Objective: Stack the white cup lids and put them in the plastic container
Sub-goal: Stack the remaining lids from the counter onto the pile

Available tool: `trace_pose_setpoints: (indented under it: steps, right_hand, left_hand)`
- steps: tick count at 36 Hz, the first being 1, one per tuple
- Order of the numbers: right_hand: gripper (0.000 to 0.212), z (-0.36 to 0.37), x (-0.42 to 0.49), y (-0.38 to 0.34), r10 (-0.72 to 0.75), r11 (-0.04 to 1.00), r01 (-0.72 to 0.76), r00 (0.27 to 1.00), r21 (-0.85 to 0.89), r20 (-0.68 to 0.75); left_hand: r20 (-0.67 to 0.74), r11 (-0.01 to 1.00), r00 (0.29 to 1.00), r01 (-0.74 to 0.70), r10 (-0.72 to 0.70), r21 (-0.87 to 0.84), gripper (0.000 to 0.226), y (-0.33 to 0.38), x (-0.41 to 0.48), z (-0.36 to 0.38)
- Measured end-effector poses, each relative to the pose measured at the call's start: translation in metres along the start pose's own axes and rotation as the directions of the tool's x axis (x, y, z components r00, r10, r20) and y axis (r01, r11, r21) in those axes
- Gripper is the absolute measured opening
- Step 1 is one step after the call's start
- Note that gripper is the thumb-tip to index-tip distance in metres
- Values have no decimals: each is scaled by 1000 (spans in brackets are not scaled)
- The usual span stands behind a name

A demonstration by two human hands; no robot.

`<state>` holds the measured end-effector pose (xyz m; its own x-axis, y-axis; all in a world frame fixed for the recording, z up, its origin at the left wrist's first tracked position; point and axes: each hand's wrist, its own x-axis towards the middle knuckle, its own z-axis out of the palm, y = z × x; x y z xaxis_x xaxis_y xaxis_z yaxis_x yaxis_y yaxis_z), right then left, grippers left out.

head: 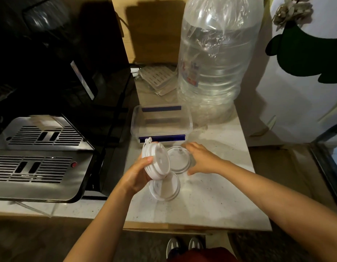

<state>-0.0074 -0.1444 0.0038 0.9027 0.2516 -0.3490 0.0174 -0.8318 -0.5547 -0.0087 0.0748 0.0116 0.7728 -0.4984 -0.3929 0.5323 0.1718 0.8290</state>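
My left hand (137, 174) grips a tilted stack of white cup lids (156, 161) a little above the counter. A single white lid (178, 159) lies flat on the pale counter (211, 195), and my right hand (201, 157) rests over its right edge with fingers spread around it. Another white lid (164, 187) lies flat below the held stack. The clear plastic container (162, 120) with blue clips stands open just behind the lids, with nothing visible inside.
A black and steel coffee machine (41, 157) fills the left side. A large clear water bottle (217, 63) stands behind the container on the right. A perforated white item in plastic (158, 78) lies at the back.
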Motion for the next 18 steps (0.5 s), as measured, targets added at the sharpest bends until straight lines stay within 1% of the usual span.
trace_pose_setpoints:
  steps: [2,5,8,10,12,14,18]
  right_hand:
    - [95,6,8,1,32,999,-32,999,-35,24]
    - [96,14,19,-2,62,995,-59,998,-81,30]
    - [98,18,27,-10,48,979,-38,998,-200,42]
    - [100,18,32,-16,48,957,-26,996,-290,70]
    - [102,19,37,-22,65,932,-28,994,-362,90]
    - [103,20,41,-25,76,914,-30,992,-405,97]
    - [100,23,46,-28,72,893,-14,991,-450,113]
  left_hand:
    - [-6,1000,1000,-3,3,16,124,-2,-3,-2]
    - [-25,1000,1000,0,0,26,110,-3,-8,-4]
    - [-36,999,999,-5,7,34,99,-4,-12,-5]
    - [-45,999,999,-14,16,38,97,-4,-14,-6]
    - [-48,999,998,-25,28,48,102,-5,-17,-6]
    - [-44,998,998,-36,38,56,104,-5,-18,-7]
    - [-44,997,998,-49,52,57,99,-5,-21,-8]
